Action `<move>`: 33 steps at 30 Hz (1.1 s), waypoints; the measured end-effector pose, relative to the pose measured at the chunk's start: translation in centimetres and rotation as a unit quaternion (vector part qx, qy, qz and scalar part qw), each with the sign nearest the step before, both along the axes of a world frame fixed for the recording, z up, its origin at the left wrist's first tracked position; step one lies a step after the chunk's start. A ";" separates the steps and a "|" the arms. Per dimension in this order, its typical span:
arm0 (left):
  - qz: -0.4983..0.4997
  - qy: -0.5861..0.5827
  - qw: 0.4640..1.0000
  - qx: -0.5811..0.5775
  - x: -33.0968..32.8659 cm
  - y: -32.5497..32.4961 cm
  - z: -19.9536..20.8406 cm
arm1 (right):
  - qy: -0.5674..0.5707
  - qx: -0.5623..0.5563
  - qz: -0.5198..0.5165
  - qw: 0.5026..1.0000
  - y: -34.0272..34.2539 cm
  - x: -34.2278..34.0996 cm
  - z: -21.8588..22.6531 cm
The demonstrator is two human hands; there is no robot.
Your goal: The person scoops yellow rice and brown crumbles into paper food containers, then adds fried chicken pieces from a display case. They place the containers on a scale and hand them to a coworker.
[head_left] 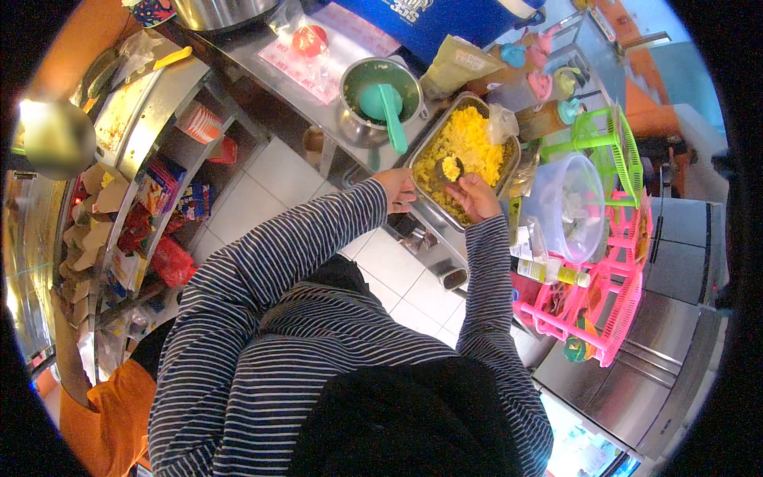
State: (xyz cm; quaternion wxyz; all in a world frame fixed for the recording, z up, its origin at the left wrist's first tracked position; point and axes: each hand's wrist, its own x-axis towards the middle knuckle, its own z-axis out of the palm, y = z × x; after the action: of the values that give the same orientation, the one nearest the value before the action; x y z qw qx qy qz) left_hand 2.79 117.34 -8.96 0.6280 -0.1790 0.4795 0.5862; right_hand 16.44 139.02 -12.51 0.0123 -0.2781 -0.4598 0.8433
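My right hand [477, 199] holds a filled scoop [439, 173] over the tray [431, 209], whose length slants away rightward; my loosely curled left hand [396, 191] is just beside the tray's left

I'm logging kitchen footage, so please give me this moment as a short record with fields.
Left grip: beside the tray's left edge; contact unclear
Right grip: holding a small dark scoop over the tray
Scoop contents: some yellow crumbly food
Tray: metal, rectangular, holding more yellow crumbly food
Left of tray: metal pot with a turquoise utensil in it
Right of tray: clear tub; pink rack farther out
Nearby person: orange garment, lower left
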 end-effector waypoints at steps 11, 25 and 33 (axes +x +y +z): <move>0.198 -0.112 0.959 0.168 -1.0 -9.1 1.3 | 0.071 0.015 -0.065 0.995 -7.6 -0.3 8.3; 0.505 -0.007 0.849 0.159 1.6 -31.1 3.2 | 0.072 -0.097 0.328 0.937 -29.6 -13.5 13.5; 0.681 -0.010 0.722 0.118 6.3 -42.4 3.5 | 0.076 -0.161 0.489 0.854 -40.1 -19.0 16.1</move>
State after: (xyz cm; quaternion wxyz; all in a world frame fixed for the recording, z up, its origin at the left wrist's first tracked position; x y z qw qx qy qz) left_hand 9.06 74.90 -5.48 0.0800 -0.3881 0.1491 0.9060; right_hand -2.61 98.94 3.54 -0.4114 0.0496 -0.3919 0.8214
